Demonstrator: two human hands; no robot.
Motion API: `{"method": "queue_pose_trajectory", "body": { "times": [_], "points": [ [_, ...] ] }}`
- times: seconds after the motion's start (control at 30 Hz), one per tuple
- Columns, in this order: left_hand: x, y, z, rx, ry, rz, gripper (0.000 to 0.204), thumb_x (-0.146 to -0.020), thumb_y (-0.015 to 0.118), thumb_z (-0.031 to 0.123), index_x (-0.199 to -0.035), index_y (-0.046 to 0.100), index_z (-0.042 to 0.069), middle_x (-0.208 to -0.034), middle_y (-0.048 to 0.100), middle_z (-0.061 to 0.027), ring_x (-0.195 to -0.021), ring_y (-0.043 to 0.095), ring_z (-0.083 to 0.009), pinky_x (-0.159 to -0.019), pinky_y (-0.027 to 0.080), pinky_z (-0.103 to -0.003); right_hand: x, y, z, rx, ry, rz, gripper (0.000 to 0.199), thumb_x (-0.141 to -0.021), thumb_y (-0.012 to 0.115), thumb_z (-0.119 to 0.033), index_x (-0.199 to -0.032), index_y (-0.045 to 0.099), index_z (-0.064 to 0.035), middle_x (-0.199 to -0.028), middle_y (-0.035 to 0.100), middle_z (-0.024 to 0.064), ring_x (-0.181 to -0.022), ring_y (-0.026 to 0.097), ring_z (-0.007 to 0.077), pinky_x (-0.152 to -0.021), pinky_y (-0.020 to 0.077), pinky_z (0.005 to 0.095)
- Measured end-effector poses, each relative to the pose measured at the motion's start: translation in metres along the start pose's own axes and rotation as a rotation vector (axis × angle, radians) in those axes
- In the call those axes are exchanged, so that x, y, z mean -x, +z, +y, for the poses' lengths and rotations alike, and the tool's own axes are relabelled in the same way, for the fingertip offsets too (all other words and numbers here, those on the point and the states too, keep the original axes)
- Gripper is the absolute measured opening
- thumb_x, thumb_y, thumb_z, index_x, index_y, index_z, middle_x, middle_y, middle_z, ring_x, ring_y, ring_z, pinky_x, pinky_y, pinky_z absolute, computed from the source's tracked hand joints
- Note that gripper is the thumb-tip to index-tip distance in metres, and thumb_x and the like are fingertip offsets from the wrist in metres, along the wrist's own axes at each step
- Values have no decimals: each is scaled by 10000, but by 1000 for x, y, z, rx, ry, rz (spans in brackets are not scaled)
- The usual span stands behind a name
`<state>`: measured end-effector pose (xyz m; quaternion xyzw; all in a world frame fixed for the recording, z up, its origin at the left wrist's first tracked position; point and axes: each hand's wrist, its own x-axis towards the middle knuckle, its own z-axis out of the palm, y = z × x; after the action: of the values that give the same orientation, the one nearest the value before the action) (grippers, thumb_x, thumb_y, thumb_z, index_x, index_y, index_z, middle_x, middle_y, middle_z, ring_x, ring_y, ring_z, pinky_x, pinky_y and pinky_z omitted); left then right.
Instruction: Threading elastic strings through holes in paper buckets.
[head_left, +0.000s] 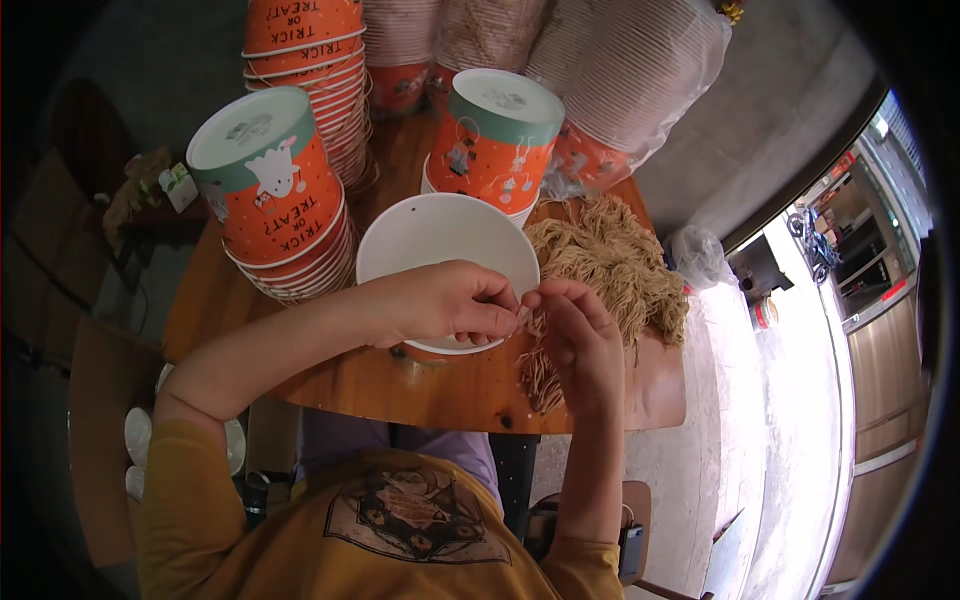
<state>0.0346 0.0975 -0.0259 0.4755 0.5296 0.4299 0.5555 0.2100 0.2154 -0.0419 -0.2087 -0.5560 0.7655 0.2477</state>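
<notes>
Over the near rim of a white-lined paper bucket (430,228), my left hand (462,303) and my right hand (572,322) meet with fingertips pinched close together. Whatever thin thing lies between the fingertips is too small to make out. The bucket lies tipped so that its mouth faces me, and its outside is mostly hidden. Right beside my right hand spreads a heap of tan cord strands (610,262), some hanging toward the table's near edge.
Orange and green buckets stand upside down in a stack (262,180) at left and another (495,140) behind. A taller bucket stack (305,60) rises farther back. Plastic-wrapped buckets (640,80) fill the back right. All rest on a wooden table (330,375).
</notes>
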Motion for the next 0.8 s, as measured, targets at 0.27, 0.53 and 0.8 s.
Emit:
{"method": "queue_pose_trajectory", "body": {
  "times": [0.27, 0.53, 0.8],
  "points": [
    [-2, 4, 5, -12, 3, 63, 174, -925, 618, 175, -998, 634, 17, -835, 597, 14, -739, 526, -62, -671, 442, -222, 18, 6, 30, 604, -533, 130, 146, -849, 690, -17, -959, 597, -38, -766, 569, 5, -560, 500, 66, -513, 416, 200],
    [-4, 3, 9, 172, -118, 23, 156, -920, 611, 156, -1015, 606, 32, -888, 582, 9, -774, 526, -65, -676, 423, -221, 28, 38, 38, 881, -747, 248, 203, -790, 761, -48, -879, 579, -62, -783, 578, 41, -568, 587, 115, -473, 467, 251],
    [-2, -3, 6, 319, -114, 15, 169, -925, 592, 91, -1077, 576, 21, -969, 590, -19, -832, 566, -90, -748, 465, -228, 27, 35, 39, 915, -773, 245, 156, -805, 741, -31, -905, 623, -55, -793, 598, 45, -572, 578, 114, -489, 467, 238]
  ]
}}
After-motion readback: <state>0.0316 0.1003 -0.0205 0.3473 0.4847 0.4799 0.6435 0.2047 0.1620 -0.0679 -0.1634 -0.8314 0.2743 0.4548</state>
